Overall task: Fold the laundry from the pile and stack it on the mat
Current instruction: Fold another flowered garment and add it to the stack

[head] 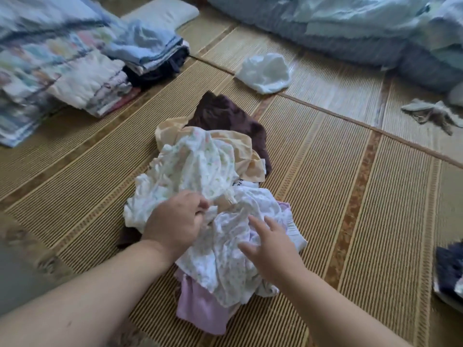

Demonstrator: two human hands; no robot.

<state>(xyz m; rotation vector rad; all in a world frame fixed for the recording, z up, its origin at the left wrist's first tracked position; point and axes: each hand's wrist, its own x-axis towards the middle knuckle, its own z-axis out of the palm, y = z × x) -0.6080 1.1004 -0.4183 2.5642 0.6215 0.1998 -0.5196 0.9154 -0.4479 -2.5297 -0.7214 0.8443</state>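
A loose pile of laundry (200, 171) lies in the middle of the woven straw mat (338, 196). It holds white floral garments, a beige piece, a dark brown cloth (225, 116) at the back and a pink piece (198, 306) at the front. My left hand (175, 221) grips a fold of a white floral garment on the pile's left side. Over the pile's right side my right hand (270, 249) lies with its fingers spread and straight, touching the white fabric.
Stacks of folded towels and clothes (82, 78) stand at the back left. A crumpled white cloth (265, 72) lies beyond the pile, a small grey rag (431, 113) at the right. Blue bedding (350, 28) fills the back right. A dark garment (449, 274) shows at the right edge.
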